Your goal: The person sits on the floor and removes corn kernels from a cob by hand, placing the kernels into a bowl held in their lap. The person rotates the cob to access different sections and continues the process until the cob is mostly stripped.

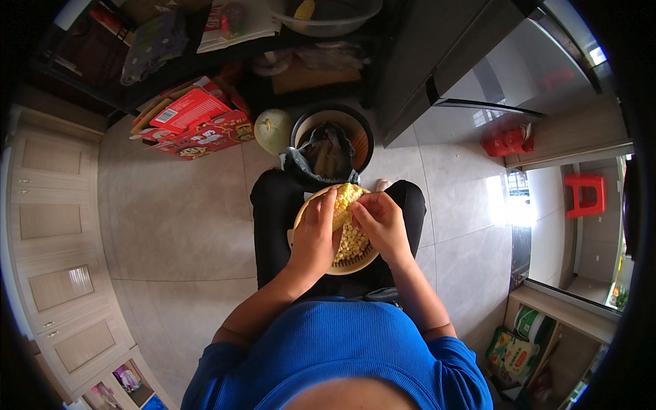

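An ear of yellow corn [346, 199] is gripped in my left hand [316, 231], whose fingers wrap round its left side. My right hand [383, 224] pinches at the kernels on the ear's right side, thumb and fingertips pressed together against it. Beneath both hands a round yellowish basket [370, 260] rests on my lap between my dark-clad knees. Loose corn kernels [352, 244] lie inside it. My hands hide its left part and some of the ear.
In front of my knees stands a round bin [367, 123] with a dark bag in it. Beside it sit a pale green melon [272, 131] and a red cardboard box [205, 130]. A clear bowl [342, 26] holding a corn ear is on the shelf. A red stool [585, 196] stands far right.
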Demonstrator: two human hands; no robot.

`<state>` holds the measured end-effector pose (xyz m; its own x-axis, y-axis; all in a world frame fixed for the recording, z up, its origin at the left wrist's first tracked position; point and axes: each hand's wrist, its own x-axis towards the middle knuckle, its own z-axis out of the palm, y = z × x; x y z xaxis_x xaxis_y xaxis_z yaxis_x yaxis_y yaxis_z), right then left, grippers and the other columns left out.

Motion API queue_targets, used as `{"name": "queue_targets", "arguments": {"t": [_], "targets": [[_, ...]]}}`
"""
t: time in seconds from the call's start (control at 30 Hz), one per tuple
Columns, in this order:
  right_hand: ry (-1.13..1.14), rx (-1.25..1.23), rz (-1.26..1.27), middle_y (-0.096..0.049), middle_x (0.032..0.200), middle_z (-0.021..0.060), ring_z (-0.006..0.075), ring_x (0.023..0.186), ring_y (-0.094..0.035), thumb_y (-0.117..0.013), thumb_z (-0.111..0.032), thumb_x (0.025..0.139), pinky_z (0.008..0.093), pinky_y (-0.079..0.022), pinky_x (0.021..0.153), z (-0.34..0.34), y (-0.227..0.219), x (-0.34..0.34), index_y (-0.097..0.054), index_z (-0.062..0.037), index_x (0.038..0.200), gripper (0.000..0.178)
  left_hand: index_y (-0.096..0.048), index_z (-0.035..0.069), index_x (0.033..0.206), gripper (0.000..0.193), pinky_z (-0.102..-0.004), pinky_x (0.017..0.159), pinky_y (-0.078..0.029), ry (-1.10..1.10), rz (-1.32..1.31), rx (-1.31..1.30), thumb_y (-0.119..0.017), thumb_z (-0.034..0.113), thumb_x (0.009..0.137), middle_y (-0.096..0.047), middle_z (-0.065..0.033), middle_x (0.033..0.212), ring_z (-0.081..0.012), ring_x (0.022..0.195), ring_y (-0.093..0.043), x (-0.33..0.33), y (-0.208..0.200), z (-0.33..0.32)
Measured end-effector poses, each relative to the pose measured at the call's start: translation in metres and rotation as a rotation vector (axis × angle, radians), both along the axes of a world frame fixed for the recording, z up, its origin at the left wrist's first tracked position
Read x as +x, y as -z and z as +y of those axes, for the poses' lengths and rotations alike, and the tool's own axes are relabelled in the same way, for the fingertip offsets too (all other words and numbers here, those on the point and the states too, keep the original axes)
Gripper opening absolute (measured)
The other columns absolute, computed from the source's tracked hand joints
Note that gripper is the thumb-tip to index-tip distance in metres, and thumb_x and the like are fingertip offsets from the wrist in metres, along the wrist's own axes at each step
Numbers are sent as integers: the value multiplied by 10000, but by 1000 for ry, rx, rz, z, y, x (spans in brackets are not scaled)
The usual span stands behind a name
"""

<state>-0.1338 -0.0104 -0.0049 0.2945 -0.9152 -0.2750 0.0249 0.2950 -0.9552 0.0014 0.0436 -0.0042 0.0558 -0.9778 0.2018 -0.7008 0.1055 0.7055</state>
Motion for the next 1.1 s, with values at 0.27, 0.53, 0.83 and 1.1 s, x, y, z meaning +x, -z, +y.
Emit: {"name": "queue_targets", "arguments": {"t": [0.27,0.53,0.83,1.1], "targets": [[-3,46,-9,-549,725,6,71,632,-508,-550,-80,891,194,-424,597,1,-1,3,-544,7,903,88,-396,28,1284,629,-392,849,-459,-29,-49,20,-631,-26,703,-522,-208,1071,-370,988,-544,2,12,-3],[-97,16,-104,-586,908,66,120,787,-550,-507,10,869,230,-456,735,-9,-7,-15,-549,18,991,129,-386,-23,1268,605,-318,911,-437,52,630,171,-697,73,758,-533,-184,1162,-254,1098,-533,13,24,-11],[-343,-717,424,-616,873,118,245,774,-622,-638,-9,777,302,-513,700,-19,-39,-15,-665,-22,940,166,-360,-58,1300,524,-321,916,-420,153,609,176,-571,192,891,-521,-220,1189,-270,1094,-536,13,1,-12],[-464,-839,427,-626,851,122,260,757,-624,-647,-22,769,309,-519,696,-27,-42,-17,-670,-28,957,189,-403,-44,1284,443,-299,928,-406,123,521,254,-541,116,894,-563,-188,1160,-216,1073,-546,13,-5,-8]]}}
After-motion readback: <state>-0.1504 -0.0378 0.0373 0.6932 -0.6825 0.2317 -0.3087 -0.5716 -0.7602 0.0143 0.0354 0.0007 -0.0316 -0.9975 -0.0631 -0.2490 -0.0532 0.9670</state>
